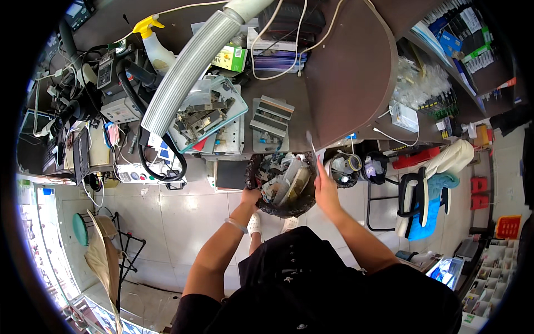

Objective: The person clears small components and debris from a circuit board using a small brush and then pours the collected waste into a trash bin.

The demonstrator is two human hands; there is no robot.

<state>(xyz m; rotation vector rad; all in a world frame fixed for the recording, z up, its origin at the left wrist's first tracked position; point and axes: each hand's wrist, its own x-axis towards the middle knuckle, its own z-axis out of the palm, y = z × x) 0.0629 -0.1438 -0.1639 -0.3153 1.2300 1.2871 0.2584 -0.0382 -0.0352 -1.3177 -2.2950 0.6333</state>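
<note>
A trash bin lined with a black plastic bag (301,209) stands on the floor in front of me, against the desk's edge. Paper, clear plastic and other scraps (283,181) fill it. My left hand (251,196) grips the bag's rim at the near left, its fingertips partly hidden by the plastic. At the bin's right side my right hand (326,192) is closed around a slim, light-coloured tool (313,143). The tool points up toward the desk edge; its exact kind is too small to make out.
On the desk sit a tray of small metal parts (208,119), a grey metal block (272,116) and a yellow-topped spray bottle (156,47). A ribbed grey hose (189,67) hangs over them. A second bin (345,167) stands right, near a blue-covered chair (425,206).
</note>
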